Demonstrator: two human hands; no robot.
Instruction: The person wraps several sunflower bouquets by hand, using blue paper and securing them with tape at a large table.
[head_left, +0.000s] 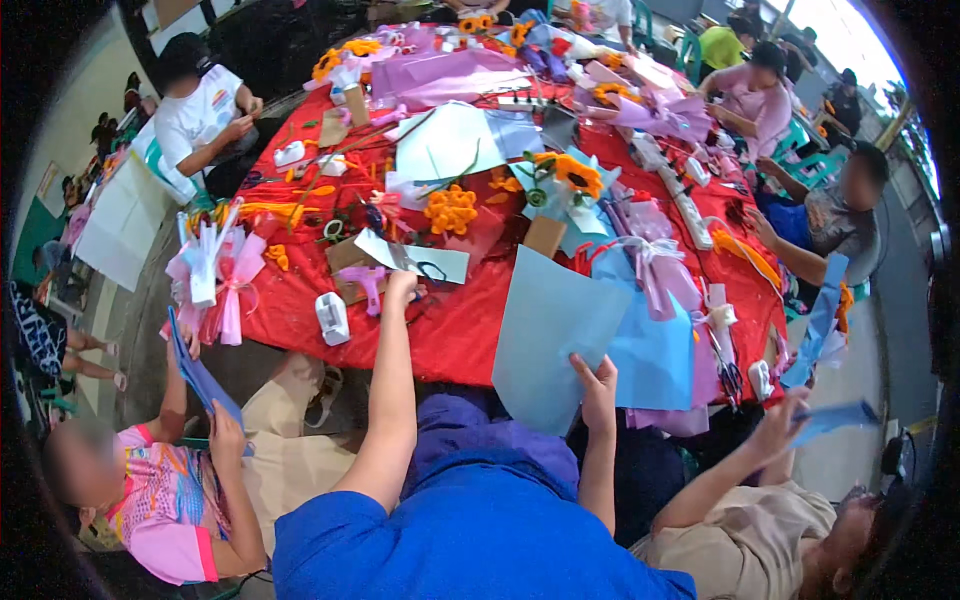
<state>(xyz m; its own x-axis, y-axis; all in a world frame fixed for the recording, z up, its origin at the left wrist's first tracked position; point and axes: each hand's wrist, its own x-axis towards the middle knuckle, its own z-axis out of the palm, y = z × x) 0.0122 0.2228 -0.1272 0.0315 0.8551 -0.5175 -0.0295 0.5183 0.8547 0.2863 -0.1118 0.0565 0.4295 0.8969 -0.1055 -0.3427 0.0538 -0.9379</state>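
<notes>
My right hand (597, 382) holds a pale blue wrapping sheet (559, 330) by its lower right part, thumb on top. The sheet rises over the near edge of the red-covered table (457, 337). Stretched forward over the table, my left hand (403, 289) is at a white paper strip (450, 264). A dark loop (430, 268), perhaps a scissors handle, shows on the strip just beyond my fingers. Whether my left fingers grip anything is hidden. Left of that hand lies a pink glue gun (365, 283), with a white tape dispenser (332, 319) nearer the edge.
An orange fuzzy flower (451, 211) lies farther in. Wrapped bouquets (652, 262) and a white power strip (679, 195) are to the right, with scissors (727, 375) near the edge. People sit close on both sides; one holds blue sheets (199, 371), another a blue piece (836, 422).
</notes>
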